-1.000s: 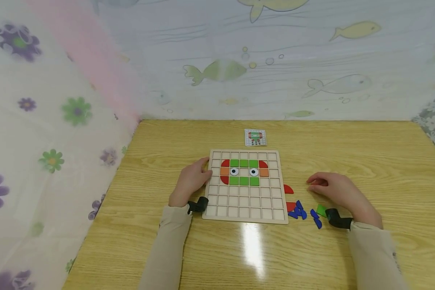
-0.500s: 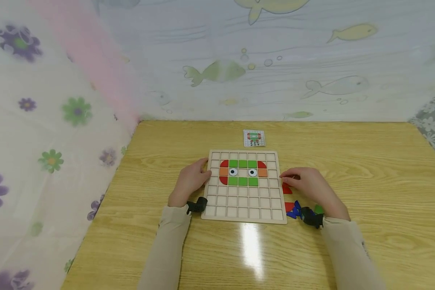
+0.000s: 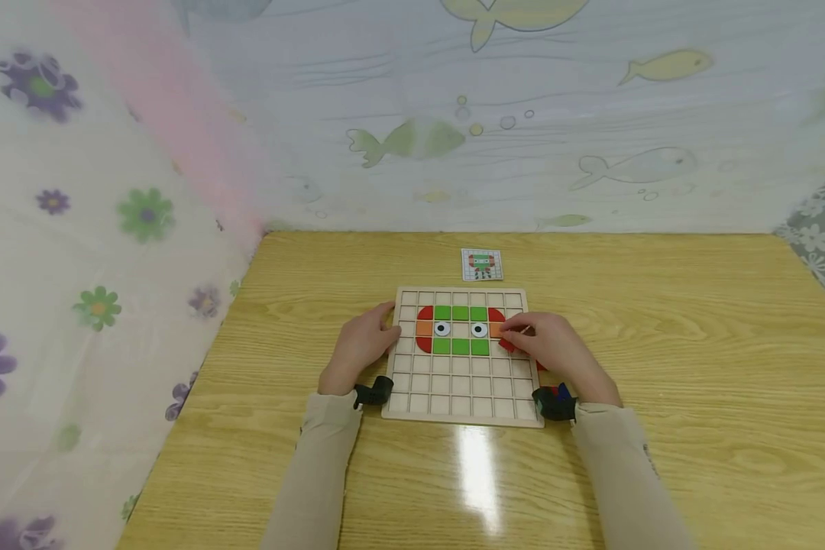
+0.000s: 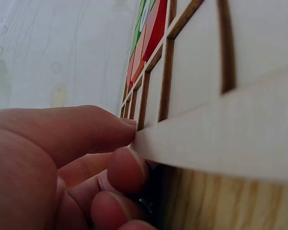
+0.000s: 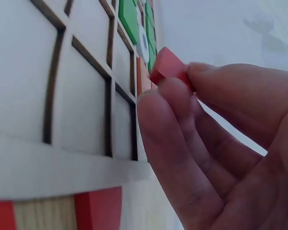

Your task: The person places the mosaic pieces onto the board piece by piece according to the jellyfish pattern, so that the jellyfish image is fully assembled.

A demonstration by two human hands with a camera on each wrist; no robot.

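red piece [image 5: 170, 67], one: pinched between the thumb and fingertips of the right hand [image 3: 565, 347], which is closed lightly upon it; held at the right part of the grid board [image 3: 440, 383], just on the near side of the right orange square [image 3: 496, 329]. in the right wrist view one corner is pointed upward, clear of the fingers; the rest is covered, so its long axis cannot be told, nor whether the board is touched. grid board: laid flat on the wooden table [image 3: 275, 305], its left edge held between the thumb and bent fingers of the left hand [image 3: 360, 344]. pattern on the board: its long axis run left to right; two rows of green squares [image 3: 461, 347], three apiece; two eye discs [image 3: 442, 328] set between; a second orange square at the left end; three corners filled by curved red pieces [image 3: 423, 345], rounded sides faced outward. beside the right edge: loose red pieces [image 5: 101, 208] and blue pieces [image 3: 564, 392], partly hidden. beyond the far edge: a printed card [image 3: 482, 265], placed upright to the person.
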